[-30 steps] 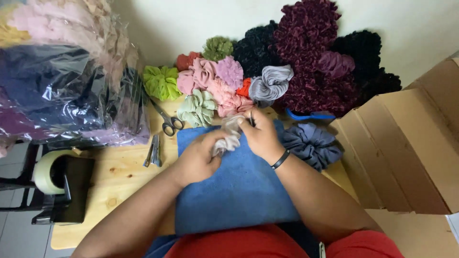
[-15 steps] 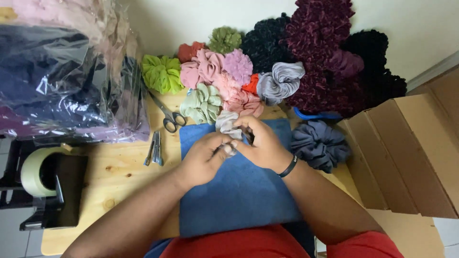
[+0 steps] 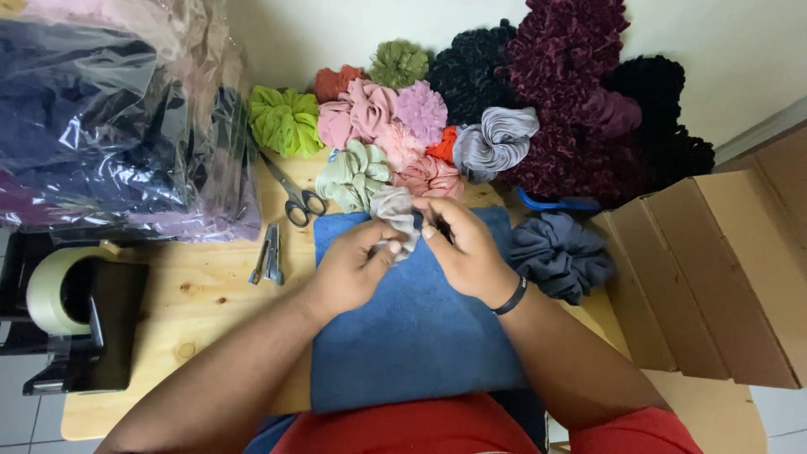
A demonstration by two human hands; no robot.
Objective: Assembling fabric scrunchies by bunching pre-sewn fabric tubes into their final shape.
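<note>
Two hands meet over the middle of the work surface, and both of yours are pinched on the same small grey scrunchie [image 3: 393, 212]. Your left hand [image 3: 353, 267] has thumb and fingers closed on its lower edge, while your right hand [image 3: 464, 249], with a black band at the wrist, grips it from the other side with fingertips curled in. The scrunchie sits gathered between them, just above the far edge of the blue cloth [image 3: 412, 336] spread on the wooden table [image 3: 193, 311].

Just beyond your fingers lies a pale green scrunchie [image 3: 353, 172], touching a cluster of pink scrunchies [image 3: 378, 126]. A silver-grey scrunchie [image 3: 496, 141] lies to their right, against a heap of dark maroon ones [image 3: 572, 92]. A slate-blue scrunchie [image 3: 559, 252] rests beside your right wrist, near the open cardboard box [image 3: 714, 277].

To your left, scissors [image 3: 294, 195] and a small metal tool [image 3: 269, 252] lie on the wood, below a clear plastic bag of fabric [image 3: 109, 126]. A tape dispenser [image 3: 71, 311] stands at the table's left edge.
</note>
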